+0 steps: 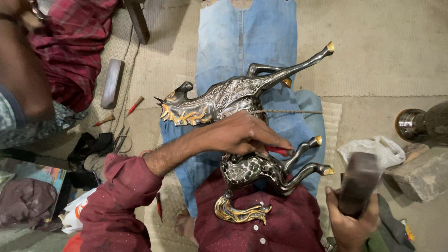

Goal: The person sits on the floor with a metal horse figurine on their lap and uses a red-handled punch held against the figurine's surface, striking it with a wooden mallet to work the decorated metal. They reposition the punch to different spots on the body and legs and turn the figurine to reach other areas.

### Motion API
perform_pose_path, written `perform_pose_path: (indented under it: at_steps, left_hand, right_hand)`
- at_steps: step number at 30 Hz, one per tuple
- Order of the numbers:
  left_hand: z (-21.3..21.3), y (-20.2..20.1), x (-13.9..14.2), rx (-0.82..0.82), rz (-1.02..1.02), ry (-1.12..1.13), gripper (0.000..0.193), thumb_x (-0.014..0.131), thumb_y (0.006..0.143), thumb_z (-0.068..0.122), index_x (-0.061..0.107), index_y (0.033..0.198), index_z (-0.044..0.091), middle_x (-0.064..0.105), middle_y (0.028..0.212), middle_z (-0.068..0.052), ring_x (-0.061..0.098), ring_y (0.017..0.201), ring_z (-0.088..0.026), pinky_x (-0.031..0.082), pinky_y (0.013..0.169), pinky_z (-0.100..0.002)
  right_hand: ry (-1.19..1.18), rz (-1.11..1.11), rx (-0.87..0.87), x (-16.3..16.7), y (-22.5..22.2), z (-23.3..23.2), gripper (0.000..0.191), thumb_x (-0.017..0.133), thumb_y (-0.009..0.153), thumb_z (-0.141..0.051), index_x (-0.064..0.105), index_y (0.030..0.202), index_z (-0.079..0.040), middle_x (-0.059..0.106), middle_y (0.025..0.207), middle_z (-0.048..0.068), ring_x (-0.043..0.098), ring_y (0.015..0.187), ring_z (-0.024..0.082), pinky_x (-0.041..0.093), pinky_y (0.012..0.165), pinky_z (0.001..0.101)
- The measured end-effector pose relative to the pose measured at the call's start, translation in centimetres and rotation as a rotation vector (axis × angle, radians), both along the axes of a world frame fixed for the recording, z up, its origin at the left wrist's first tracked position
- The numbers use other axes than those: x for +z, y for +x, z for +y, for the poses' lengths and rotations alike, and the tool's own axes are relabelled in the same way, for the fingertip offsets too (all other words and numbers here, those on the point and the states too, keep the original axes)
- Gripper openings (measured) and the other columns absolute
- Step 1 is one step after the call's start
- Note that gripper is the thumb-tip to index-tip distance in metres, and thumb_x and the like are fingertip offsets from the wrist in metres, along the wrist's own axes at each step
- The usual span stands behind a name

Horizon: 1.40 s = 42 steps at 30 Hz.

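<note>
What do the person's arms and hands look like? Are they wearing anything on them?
Both hands are bare, with no gloves or rings visible. The left hand comes out of a dark red long sleeve that is pushed up, so the forearm shows bare, and the cloth looks a little dusty. The right hand shows only up to about the wrist; no sleeve is visible there. The fingers are uncovered.

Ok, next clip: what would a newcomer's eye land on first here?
A silver horse figurine with gold mane, tail and hooves lies across the person's lap at centre. The left hand presses a red-handled tool against its body, while the right hand at lower right grips a dark wooden block.
</note>
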<state>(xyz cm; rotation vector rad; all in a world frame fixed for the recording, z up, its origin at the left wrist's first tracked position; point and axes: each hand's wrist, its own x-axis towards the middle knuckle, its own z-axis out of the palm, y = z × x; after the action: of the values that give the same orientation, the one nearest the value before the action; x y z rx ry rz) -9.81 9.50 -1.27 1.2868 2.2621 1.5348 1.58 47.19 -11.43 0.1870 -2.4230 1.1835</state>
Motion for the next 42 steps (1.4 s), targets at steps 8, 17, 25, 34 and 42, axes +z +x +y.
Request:
perform_pose_path:
  at_steps: [8,17,25,34,42]
  left_hand:
    - [0.1,-0.6,-0.3,-0.01,-0.031,-0.027,0.054,0.082,0.085,0.019,0.065,0.137,0.017,0.074,0.127,-0.006,0.075,0.11,-0.026,0.06,0.086,-0.035]
    - [0.3,-0.8,-0.6,-0.007,-0.03,-0.068,0.052,0.082,0.085,0.022,0.068,0.134,0.021,0.075,0.126,-0.002,0.077,0.108,-0.021,0.06,0.084,-0.034]
    - [0.2,-1.4,-0.8,-0.062,-0.027,-0.071,0.052,0.081,0.085,0.022,0.067,0.136,0.021,0.075,0.127,-0.002,0.076,0.106,-0.022,0.059,0.08,-0.035]
    - [0.2,-1.4,-0.5,-0.1,-0.056,-0.096,0.054,0.08,0.086,0.021,0.065,0.138,0.02,0.076,0.123,-0.006,0.076,0.102,-0.024,0.057,0.079,-0.037]
    - [0.0,-1.9,-0.2,-0.129,-0.048,-0.126,0.055,0.079,0.087,0.023,0.064,0.139,0.02,0.075,0.122,-0.007,0.075,0.103,-0.027,0.057,0.081,-0.038]
  right_hand:
    - [-0.091,-0.042,0.125,2.5,0.2,-1.1,0.042,0.083,0.081,0.011,0.057,0.112,-0.003,0.066,0.093,0.018,0.067,0.084,0.022,0.054,0.084,0.0336]
    - [0.339,-0.055,0.188,2.7,-0.6,-1.4,0.086,0.083,0.067,0.003,0.049,0.145,-0.007,0.069,0.1,0.018,0.069,0.085,0.034,0.055,0.076,0.0444]
    - [-0.124,-0.196,0.147,2.5,-1.0,-2.3,0.085,0.079,0.074,-0.004,0.043,0.152,-0.008,0.068,0.101,0.011,0.067,0.082,0.028,0.056,0.075,0.0385]
    - [0.567,0.029,0.204,2.8,-2.1,-0.2,0.085,0.078,0.065,0.009,0.048,0.143,-0.01,0.069,0.1,0.022,0.067,0.087,0.04,0.056,0.078,0.0485]
    - [0.13,-0.106,0.19,1.8,-2.2,-0.6,0.089,0.078,0.073,-0.001,0.041,0.154,-0.011,0.069,0.102,0.012,0.069,0.084,0.036,0.057,0.079,0.0452]
